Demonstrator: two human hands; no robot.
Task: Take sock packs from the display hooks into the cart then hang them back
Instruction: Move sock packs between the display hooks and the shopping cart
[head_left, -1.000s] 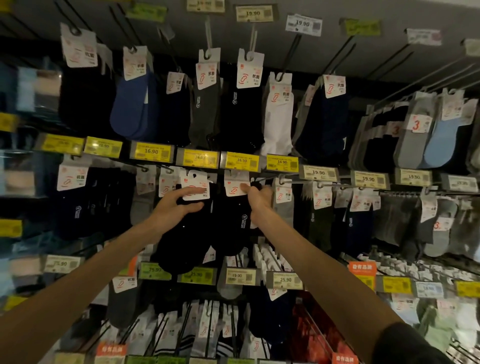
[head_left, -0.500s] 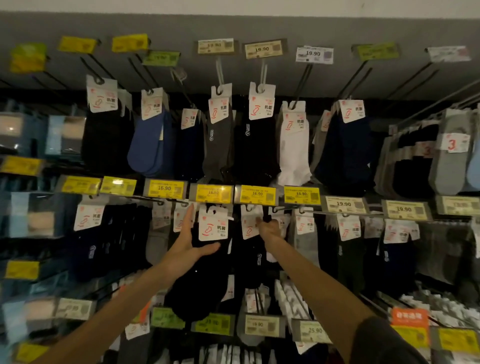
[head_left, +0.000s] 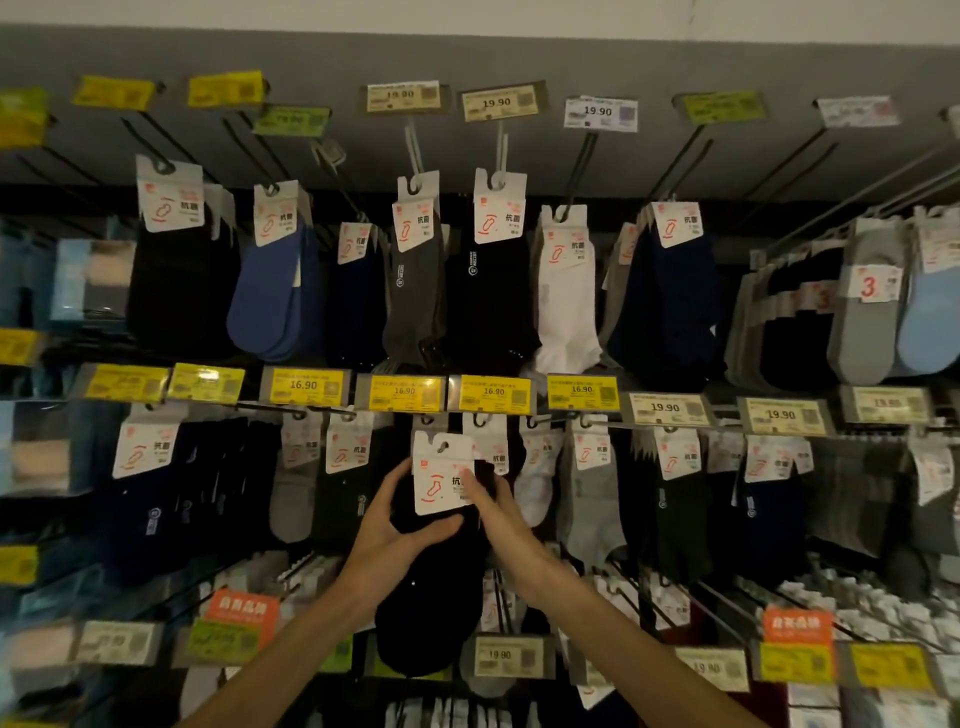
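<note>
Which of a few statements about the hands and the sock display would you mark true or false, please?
1. The left hand and the right hand both hold one black sock pack. True.
2. That pack's label is yellow. False: its card is white with a red sock outline.
3. A white sock pack hangs in the top row. True.
4. The tags just above the held pack read 19.90. False: those yellow price tags read 16.90.
</note>
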